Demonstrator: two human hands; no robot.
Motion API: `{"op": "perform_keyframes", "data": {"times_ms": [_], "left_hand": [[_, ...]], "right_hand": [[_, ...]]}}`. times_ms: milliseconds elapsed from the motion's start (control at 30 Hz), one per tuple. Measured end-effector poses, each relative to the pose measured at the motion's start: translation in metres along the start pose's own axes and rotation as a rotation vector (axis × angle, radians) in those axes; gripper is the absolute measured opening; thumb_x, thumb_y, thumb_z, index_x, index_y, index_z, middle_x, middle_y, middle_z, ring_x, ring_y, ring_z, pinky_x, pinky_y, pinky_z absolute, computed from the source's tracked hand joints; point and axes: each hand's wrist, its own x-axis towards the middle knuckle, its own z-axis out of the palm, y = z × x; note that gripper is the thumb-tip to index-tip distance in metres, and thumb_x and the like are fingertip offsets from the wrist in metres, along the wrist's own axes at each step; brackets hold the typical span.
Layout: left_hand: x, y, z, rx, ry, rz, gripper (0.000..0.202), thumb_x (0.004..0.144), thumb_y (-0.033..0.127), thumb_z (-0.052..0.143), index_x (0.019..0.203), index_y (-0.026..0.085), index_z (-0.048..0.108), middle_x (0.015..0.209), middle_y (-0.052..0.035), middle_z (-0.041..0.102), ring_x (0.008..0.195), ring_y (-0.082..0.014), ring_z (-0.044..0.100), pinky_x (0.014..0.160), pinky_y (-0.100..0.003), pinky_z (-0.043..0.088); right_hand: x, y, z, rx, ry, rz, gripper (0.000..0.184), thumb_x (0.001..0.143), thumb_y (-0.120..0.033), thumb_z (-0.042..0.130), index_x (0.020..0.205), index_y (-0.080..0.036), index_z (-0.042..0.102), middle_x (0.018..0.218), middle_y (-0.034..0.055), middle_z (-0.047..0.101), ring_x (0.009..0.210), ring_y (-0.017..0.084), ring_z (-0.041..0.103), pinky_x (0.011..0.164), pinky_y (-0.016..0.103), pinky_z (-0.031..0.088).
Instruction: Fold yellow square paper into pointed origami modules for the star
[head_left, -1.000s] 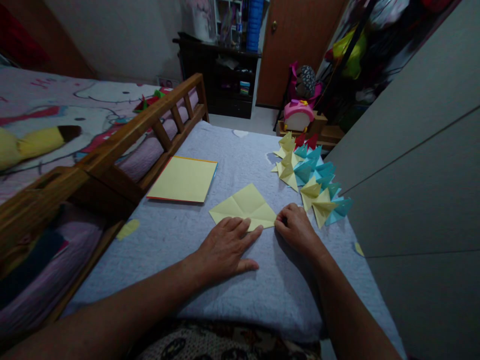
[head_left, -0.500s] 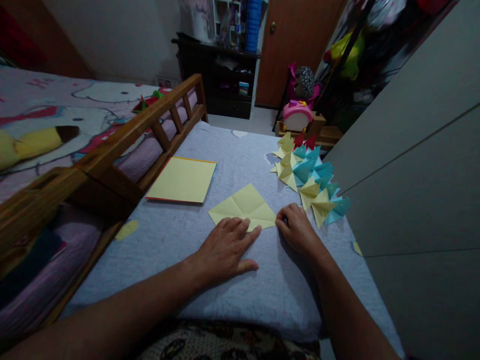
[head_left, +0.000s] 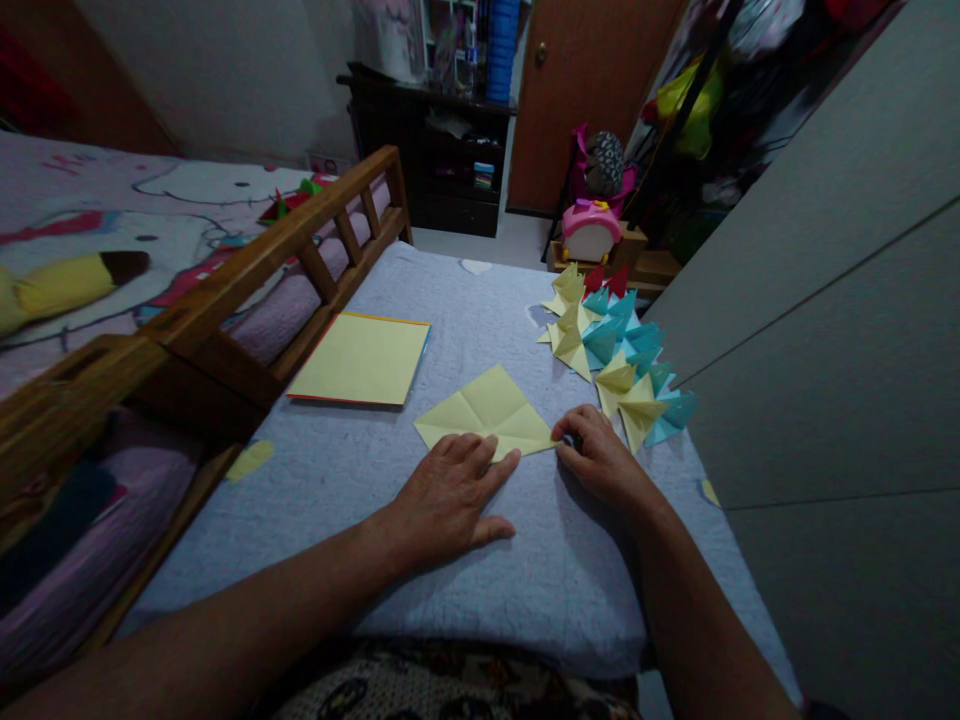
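Observation:
A creased yellow paper sheet [head_left: 486,410] lies on the grey-blue mattress [head_left: 465,560], folded along its near edge. My left hand [head_left: 450,495] lies flat with fingers stretched out, pressing the sheet's near edge. My right hand [head_left: 596,455] is curled at the sheet's right corner, fingertips pinching the paper there. Just right of it lies a row of folded yellow, blue and red paper pieces [head_left: 619,355].
A stack of square paper sheets [head_left: 362,358], yellow on top, lies left of the folded sheet beside a wooden bed rail [head_left: 247,275]. A grey cabinet wall [head_left: 825,330] borders the mattress on the right. Toys [head_left: 592,225], a dark shelf and a door stand beyond.
Both hands stay on the yellow sheet; the right hand's fingers have shifted slightly at the corner. The view has drifted a little.

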Motion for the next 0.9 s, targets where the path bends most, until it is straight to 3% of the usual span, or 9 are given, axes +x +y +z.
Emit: {"op": "perform_keyframes", "data": {"times_ms": [267, 733, 800, 900], "left_hand": [[0.001, 0.000, 0.000, -0.007, -0.005, -0.004, 0.078, 0.091, 0.070, 0.051, 0.152, 0.023, 0.035, 0.146, -0.0139, 0.047, 0.125, -0.0338, 0.042, 0.109, -0.047, 0.033], [0.000, 0.000, 0.000, 0.004, 0.017, 0.000, 0.077, 0.092, 0.071, 0.049, 0.152, 0.025, 0.034, 0.145, -0.0135, 0.048, 0.125, -0.0339, 0.041, 0.108, -0.047, 0.034], [0.000, -0.001, 0.001, 0.000, 0.019, 0.005, 0.078, 0.092, 0.071, 0.048, 0.152, 0.024, 0.034, 0.145, -0.0140, 0.049, 0.124, -0.0344, 0.041, 0.108, -0.048, 0.034], [0.001, -0.001, 0.002, 0.007, 0.016, 0.010, 0.080, 0.092, 0.072, 0.046, 0.154, 0.023, 0.032, 0.146, -0.0148, 0.047, 0.124, -0.0347, 0.042, 0.108, -0.048, 0.034]], "right_hand": [[0.003, -0.004, 0.006, -0.118, 0.001, 0.020, 0.009, 0.088, -0.018, 0.055, 0.082, -0.020, 0.061, 0.097, 0.0071, 0.056, 0.096, 0.023, 0.052, 0.090, 0.036, 0.041], [0.003, -0.007, 0.006, -0.136, 0.051, 0.052, 0.013, 0.082, -0.012, 0.050, 0.087, -0.020, 0.058, 0.094, 0.0073, 0.056, 0.094, 0.024, 0.052, 0.088, 0.036, 0.041], [0.002, -0.012, 0.008, -0.173, 0.059, 0.061, 0.006, 0.083, -0.020, 0.055, 0.088, -0.020, 0.057, 0.093, 0.0073, 0.056, 0.092, 0.024, 0.051, 0.086, 0.037, 0.041], [0.001, -0.022, 0.015, -0.288, 0.111, 0.102, 0.026, 0.082, -0.043, 0.065, 0.090, -0.020, 0.056, 0.093, 0.0085, 0.055, 0.091, 0.027, 0.050, 0.083, 0.039, 0.040]]}}
